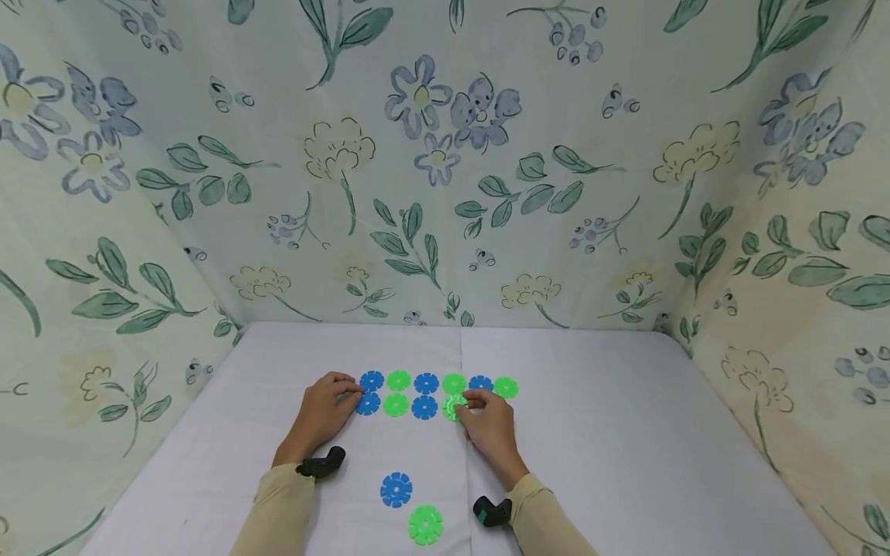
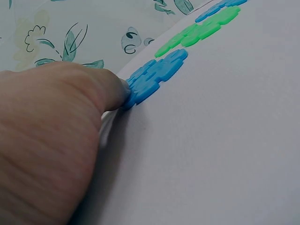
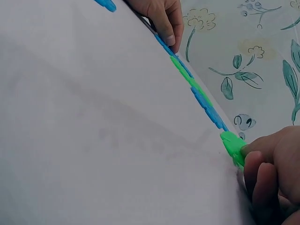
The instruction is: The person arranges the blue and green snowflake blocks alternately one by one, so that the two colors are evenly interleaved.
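Flower-shaped plastic discs lie in two rows on the white cloth, blue and green by turns. My left hand (image 1: 325, 409) is at the left end, its fingertips touching the edge of the blue discs there, the front one (image 1: 368, 404) and the back one (image 1: 371, 381). In the left wrist view the thumb (image 2: 117, 91) rests against the blue disc's (image 2: 145, 86) rim. With thumb and fingers, my right hand (image 1: 494, 428) pinches a green disc (image 1: 452, 407) at the right end of the front row. The right wrist view shows this green disc (image 3: 230, 146) tilted beside the row.
Nearer to me on the cloth lie a loose blue disc (image 1: 396, 489) and a loose green disc (image 1: 426, 525). The back row runs further right, ending in a green disc (image 1: 506, 388). Flower-patterned curtains (image 1: 431, 232) enclose the white table (image 1: 598, 448) behind and at both sides.
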`<action>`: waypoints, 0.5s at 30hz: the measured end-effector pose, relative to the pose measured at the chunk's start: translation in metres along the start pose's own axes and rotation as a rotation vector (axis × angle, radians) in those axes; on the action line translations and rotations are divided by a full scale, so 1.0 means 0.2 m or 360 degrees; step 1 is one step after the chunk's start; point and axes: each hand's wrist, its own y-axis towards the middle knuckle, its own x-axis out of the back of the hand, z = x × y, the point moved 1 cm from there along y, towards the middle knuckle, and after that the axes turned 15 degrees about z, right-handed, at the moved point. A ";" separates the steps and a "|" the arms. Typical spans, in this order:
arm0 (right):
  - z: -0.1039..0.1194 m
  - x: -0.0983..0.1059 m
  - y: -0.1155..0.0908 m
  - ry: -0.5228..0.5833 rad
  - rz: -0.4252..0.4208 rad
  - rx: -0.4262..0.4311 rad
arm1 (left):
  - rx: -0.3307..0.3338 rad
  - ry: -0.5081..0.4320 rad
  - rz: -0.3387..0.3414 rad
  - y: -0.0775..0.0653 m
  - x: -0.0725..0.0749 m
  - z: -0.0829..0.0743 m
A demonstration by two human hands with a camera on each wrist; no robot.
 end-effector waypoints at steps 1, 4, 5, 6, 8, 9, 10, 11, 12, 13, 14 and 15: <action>0.00 0.00 0.00 -0.0010 0.0000 0.0005 | 0.0001 -0.0002 -0.0002 0.00 0.00 0.00; 0.00 0.00 -0.01 -0.0059 0.0001 0.0023 | -0.0003 -0.0002 -0.0003 0.00 0.00 0.00; 0.00 0.00 -0.01 -0.0074 -0.0001 0.0027 | -0.0005 -0.0003 -0.0003 -0.01 0.00 0.00; 0.00 0.00 -0.01 -0.0085 -0.0005 0.0031 | -0.0008 0.0000 -0.0002 0.00 0.00 0.00; 0.00 0.00 -0.01 -0.0103 -0.0014 0.0039 | -0.0011 -0.0001 -0.0002 0.00 0.00 0.00; 0.00 0.00 0.00 -0.0106 -0.0019 0.0039 | -0.0009 -0.0001 -0.0001 0.00 0.00 0.00; 0.00 0.00 0.00 -0.0105 -0.0025 0.0037 | -0.0010 -0.0002 -0.0001 0.00 0.00 0.00; 0.00 0.00 0.00 -0.0103 -0.0030 0.0036 | -0.0009 -0.0005 -0.0002 0.00 0.00 0.00; 0.00 0.00 0.00 -0.0102 -0.0035 0.0034 | -0.0007 -0.0006 -0.0002 0.00 0.00 0.00; 0.00 0.00 0.00 -0.0099 -0.0039 0.0030 | -0.0005 -0.0007 -0.0001 0.00 0.00 0.00; 0.00 0.00 0.00 -0.0097 -0.0041 0.0027 | -0.0005 -0.0004 0.0001 0.00 0.00 0.00; 0.00 0.00 0.00 -0.0092 -0.0043 0.0023 | -0.0004 -0.0002 0.0002 0.00 0.00 0.00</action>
